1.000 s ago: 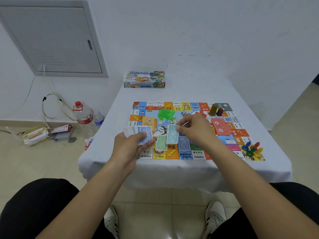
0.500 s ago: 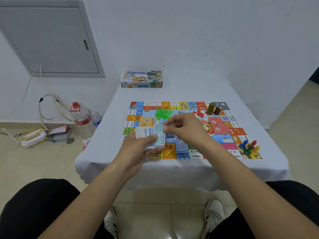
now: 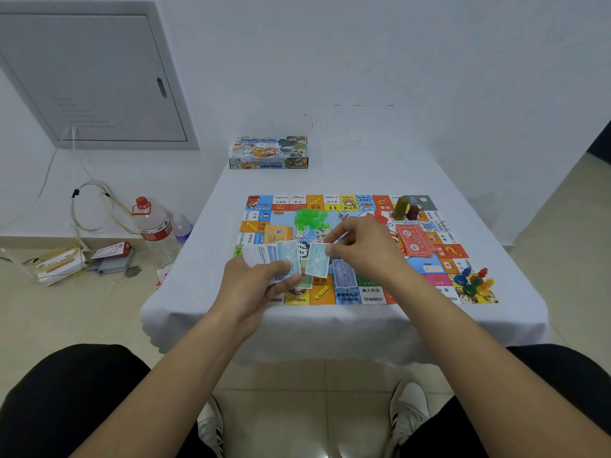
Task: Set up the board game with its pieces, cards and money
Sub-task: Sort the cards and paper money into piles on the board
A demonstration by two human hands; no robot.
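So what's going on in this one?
A seated person is sorting play money over a board game laid out on a white-clothed table. The left hand holds a fanned stack of bills, while the right hand pinches a single teal bill just above the notes already lying on the board. Green houses, a red card pile, coloured pawns and a die are already on the board; the game box sits at the far edge.
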